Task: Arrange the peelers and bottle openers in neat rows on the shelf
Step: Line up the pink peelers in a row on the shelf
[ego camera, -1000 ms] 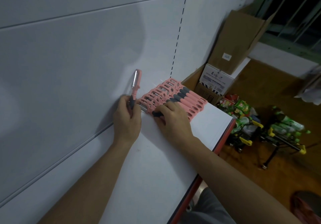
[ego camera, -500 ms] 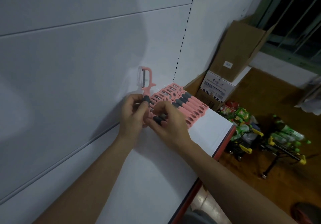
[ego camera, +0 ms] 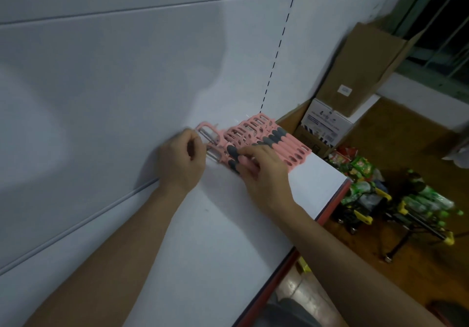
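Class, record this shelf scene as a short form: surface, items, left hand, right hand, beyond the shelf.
surface: white shelf with a red front edge
items: pink peelers with grey grips, lying side by side in a row
left hand: fingers curled at the head of the end peeler
right hand: fingers on the grey grips, blurred
beyond the shelf: box; green bottles on the floor

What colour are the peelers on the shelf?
The peelers are pink with dark grey grips; head view.
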A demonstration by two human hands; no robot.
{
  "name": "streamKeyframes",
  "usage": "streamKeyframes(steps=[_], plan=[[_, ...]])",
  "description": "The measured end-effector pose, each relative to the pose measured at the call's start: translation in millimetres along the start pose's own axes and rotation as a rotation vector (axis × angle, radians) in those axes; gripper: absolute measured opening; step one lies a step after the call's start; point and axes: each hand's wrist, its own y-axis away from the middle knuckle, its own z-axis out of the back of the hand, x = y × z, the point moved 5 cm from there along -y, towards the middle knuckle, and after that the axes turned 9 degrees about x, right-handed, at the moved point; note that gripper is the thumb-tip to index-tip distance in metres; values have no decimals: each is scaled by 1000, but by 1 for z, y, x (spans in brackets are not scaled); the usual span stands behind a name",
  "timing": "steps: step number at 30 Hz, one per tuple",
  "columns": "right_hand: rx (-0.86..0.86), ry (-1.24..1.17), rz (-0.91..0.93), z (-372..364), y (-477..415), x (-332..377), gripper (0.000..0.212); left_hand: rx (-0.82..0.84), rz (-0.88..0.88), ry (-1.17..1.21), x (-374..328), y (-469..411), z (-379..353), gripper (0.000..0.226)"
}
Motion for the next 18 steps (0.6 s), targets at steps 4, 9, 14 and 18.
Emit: streamKeyframes(steps=[4,9,14,18], plan=[[58,87,19,-11,4,4,16,13,-2,-65,0,2,-4,19],[67,159,32,-22,10,0,17,109,-37,-143,0,8,-23,3],[57,167,30,-23,12,-3,15,250,-11,-308,3,16,-35,28],[26,163,31,-23,11,-7,14,283,-9,-295,4,14,-35,36]])
